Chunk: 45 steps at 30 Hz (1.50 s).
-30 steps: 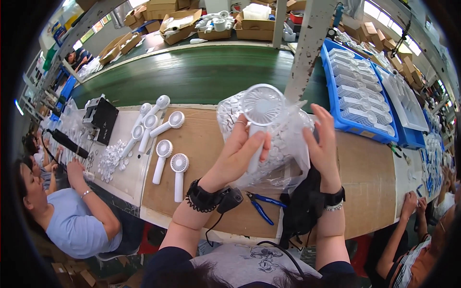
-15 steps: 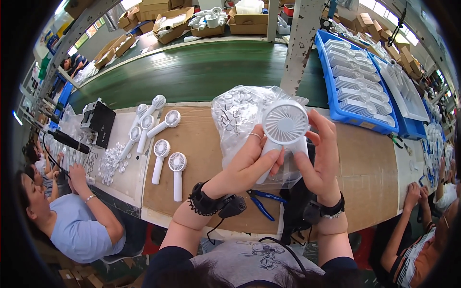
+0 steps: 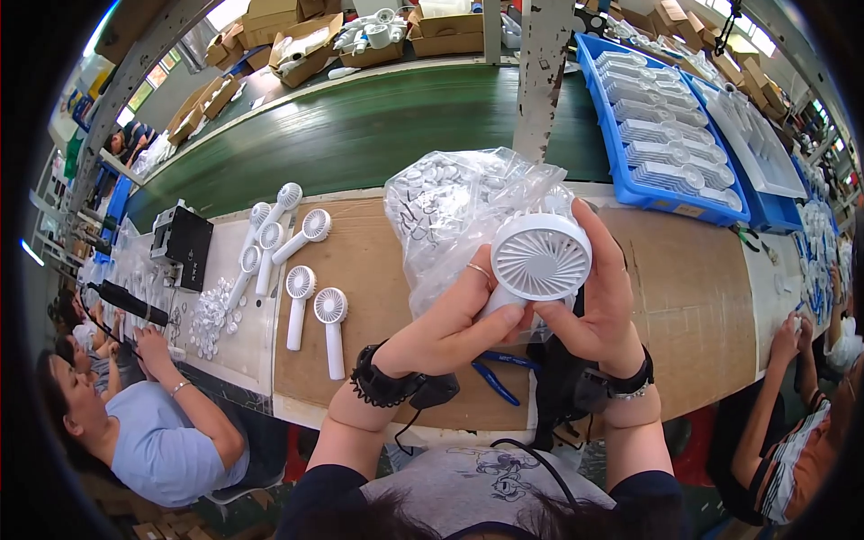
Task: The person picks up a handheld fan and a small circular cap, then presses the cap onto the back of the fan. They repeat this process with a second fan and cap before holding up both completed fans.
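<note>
Holding a white handheld fan [image 3: 542, 256] up over the desk [image 3: 256, 344], just in front of a clear plastic bag [image 3: 423, 236] of small white parts [image 3: 439, 171]. Left hand [image 3: 450, 328] clamped on the handle, thumb up by the neck. Right hand [image 3: 605, 310] curled round the right side of the head, thumb low near the neck; from where I stand, fingertips behind the fan can't be made out.

Risks, as I judge them: smooth plastic could slip if both grips slackened together, dropping the fan on the desk or against the blue-handled cutters [image 3: 497, 385] and scuffing it. Hard thumb pressure might strain the neck. Loose bag film lies close behind the knuckles; a snag could drag the bag and spill its pieces.

Look of the fan: all white, round grille of thin curved ribs swirling out from a flat central disc, smooth ring around. Grille faces the person; handle slants down to the left, largely covered by fingers. Two similar fans [image 3: 331, 310] lie leftward on a cardboard sheet [image 3: 693, 315].
</note>
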Motion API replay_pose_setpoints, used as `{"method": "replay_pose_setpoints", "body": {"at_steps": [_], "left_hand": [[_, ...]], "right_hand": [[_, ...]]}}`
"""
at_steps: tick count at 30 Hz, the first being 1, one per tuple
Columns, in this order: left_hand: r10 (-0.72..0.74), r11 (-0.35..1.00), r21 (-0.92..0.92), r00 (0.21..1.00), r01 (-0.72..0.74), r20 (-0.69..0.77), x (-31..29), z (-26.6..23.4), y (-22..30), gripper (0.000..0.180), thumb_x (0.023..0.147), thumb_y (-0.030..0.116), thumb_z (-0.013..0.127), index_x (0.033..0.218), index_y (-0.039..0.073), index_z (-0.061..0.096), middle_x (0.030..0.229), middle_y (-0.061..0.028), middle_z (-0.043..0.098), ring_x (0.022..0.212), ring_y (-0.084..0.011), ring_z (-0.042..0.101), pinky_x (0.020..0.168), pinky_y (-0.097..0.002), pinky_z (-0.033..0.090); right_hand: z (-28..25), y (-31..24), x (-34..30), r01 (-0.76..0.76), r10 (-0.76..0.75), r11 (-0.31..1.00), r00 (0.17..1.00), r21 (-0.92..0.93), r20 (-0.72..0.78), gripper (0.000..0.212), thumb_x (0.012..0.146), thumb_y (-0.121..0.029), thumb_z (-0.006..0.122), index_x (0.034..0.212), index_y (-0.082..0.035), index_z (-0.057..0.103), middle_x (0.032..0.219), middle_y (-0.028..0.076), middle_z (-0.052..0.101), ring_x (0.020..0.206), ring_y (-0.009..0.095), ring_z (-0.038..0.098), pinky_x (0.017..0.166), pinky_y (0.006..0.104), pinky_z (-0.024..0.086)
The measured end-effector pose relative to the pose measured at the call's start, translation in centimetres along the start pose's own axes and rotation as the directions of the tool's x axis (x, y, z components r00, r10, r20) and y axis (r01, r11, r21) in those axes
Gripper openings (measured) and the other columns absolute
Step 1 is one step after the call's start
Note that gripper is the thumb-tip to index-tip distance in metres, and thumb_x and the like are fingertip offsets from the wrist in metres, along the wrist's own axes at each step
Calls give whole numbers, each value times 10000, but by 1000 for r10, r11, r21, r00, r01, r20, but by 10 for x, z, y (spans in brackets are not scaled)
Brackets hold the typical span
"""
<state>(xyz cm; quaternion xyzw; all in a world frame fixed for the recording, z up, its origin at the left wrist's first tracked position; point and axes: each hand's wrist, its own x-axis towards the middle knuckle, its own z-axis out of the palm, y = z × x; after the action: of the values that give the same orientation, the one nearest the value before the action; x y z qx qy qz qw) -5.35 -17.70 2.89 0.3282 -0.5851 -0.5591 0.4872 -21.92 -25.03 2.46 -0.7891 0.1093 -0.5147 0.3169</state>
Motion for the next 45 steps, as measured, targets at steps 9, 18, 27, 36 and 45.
{"method": "replay_pose_setpoints", "body": {"at_steps": [9,18,27,36,45], "left_hand": [[-15,994,-108,997,7,-80,3,6,-4,443,902,82,422,1290,1,224,971,-28,446,790,-69,427,699,-213,405],[-40,973,-225,999,41,8,3,0,-3,425,901,87,411,1281,4,237,1009,-39,442,803,-77,431,729,-226,400],[-27,963,-268,1000,29,13,7,-2,-9,441,904,103,402,1293,1,222,1020,-44,447,798,-85,434,736,-237,399],[-31,963,-268,1000,30,-1,9,-1,-10,449,908,104,391,1303,1,206,1005,-44,450,792,-80,438,726,-232,399],[-49,962,-267,999,53,21,11,-4,-11,430,910,101,380,1294,11,210,940,-46,460,768,-84,453,706,-228,405]], "right_hand": [[1,2,-1,15,-19,997,999,-71,-48,681,712,-102,700,1267,64,341,1169,202,500,1012,256,543,864,326,420],[2,4,1,17,-18,1000,998,-25,-58,671,732,-71,670,1285,56,312,1143,176,520,1006,224,548,848,315,431],[2,3,4,-47,48,999,998,14,-35,647,741,-45,640,1291,52,313,1110,152,532,998,207,547,842,303,434],[3,8,3,-71,73,996,996,47,-48,649,741,-43,637,1294,52,312,1130,154,519,1017,205,534,869,311,420],[5,10,3,-115,118,991,992,62,-46,644,741,-51,633,1294,44,318,1127,162,520,1016,211,535,880,318,414]]}}
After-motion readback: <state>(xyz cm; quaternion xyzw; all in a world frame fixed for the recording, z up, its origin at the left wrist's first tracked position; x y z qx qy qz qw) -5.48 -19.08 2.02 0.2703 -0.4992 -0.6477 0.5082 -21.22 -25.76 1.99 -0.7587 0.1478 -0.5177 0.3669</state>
